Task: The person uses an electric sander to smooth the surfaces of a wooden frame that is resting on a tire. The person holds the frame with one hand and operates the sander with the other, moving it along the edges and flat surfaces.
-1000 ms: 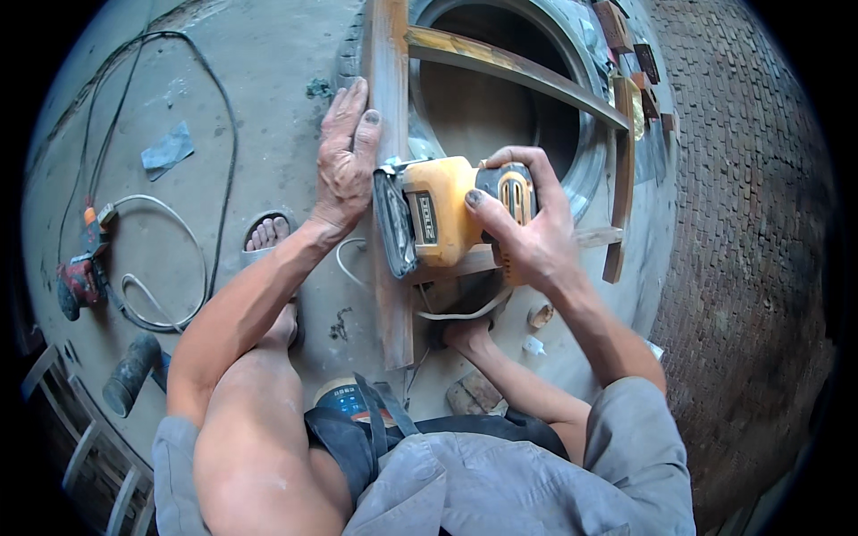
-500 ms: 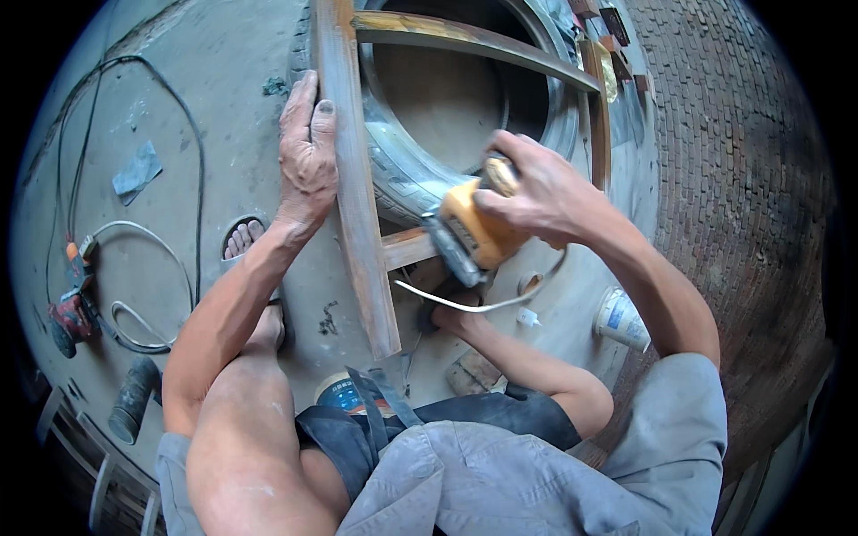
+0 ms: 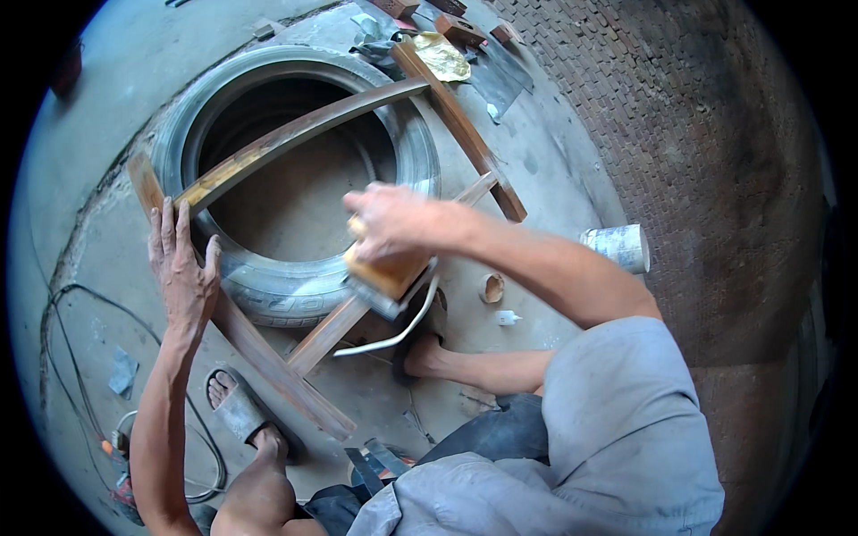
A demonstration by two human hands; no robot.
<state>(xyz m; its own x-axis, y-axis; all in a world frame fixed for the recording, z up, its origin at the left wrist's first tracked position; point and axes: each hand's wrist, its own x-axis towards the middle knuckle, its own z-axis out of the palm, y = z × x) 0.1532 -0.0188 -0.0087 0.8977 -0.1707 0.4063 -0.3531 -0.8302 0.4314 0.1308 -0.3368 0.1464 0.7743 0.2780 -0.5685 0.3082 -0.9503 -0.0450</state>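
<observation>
A wooden frame [image 3: 255, 344] of bare and brown-stained bars rests tilted across a tyre [image 3: 273, 290] lying on the floor. My left hand [image 3: 185, 277] lies on the frame's left bar near a joint, fingers stretched out, thumb apart on the near side. My right hand [image 3: 393, 223] is closed around the top of a yellow power sander [image 3: 386, 275], blurred by motion. The sander's underside is at the lower crossbar [image 3: 329, 335]; whether it touches is hard to tell. A white cord [image 3: 393, 340] curves from beneath it.
A white bucket [image 3: 618, 248] lies on its side at the right, near a cardboard tube [image 3: 492, 288] and a small white bottle [image 3: 508, 317]. Bricks [image 3: 460, 30] and gold foil [image 3: 442, 55] sit beyond the frame. At lower left are dark cables and a red power tool [image 3: 123, 489]. My sandalled foot [image 3: 239, 406] is near the left bar.
The view has swung, showing the whole tyre and more of the frame. My left hand now lies flatter, nearer the upper crossbar's joint. The sander remains in my right hand by the lower crossbar.
</observation>
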